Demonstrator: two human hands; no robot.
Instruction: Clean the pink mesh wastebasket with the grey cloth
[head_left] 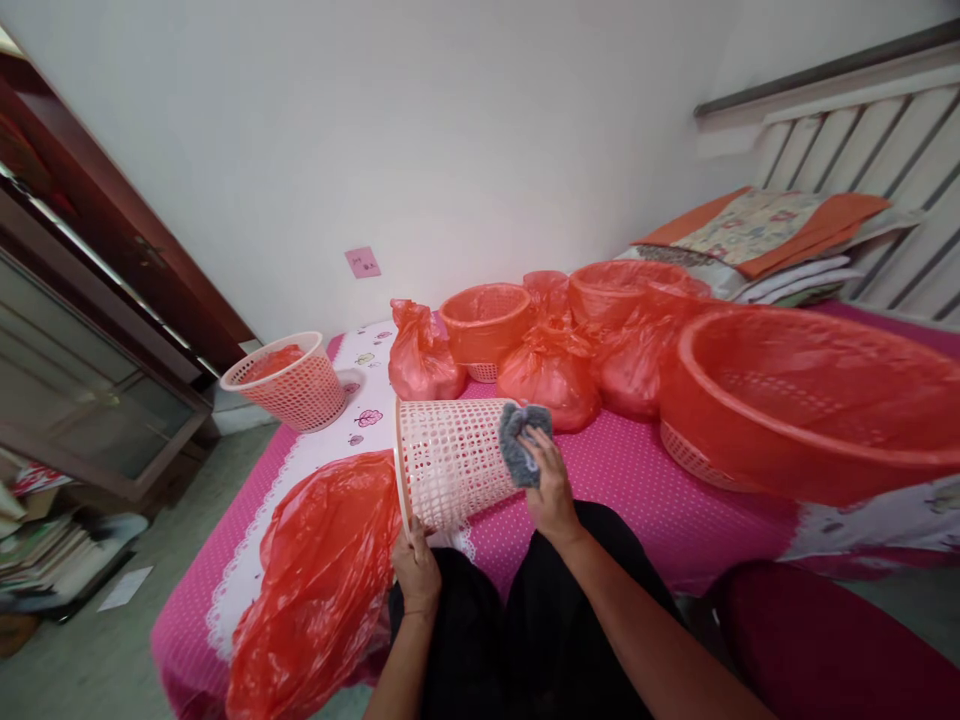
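A pale pink plastic wastebasket (456,462) with a lattice wall lies on its side before me, its mouth facing left. My left hand (417,570) is closed on the lower part of its rim. In my right hand (551,484) is a grey fluffy cloth (517,440), pressed against the basket's base at the right end. Part of the cloth is hidden under my fingers. Left of the basket, a loose red plastic bag (330,570) spreads over the bed's edge, close to my left hand.
Another pink wastebasket (304,385) with red plastic inside stands at the left. Behind are tied red bags (551,380) and bag-lined baskets (487,318); a large lined basket (697,440) stands right. Folded bedding (780,230) lies at the back. A dark red seat (832,640) is lower right.
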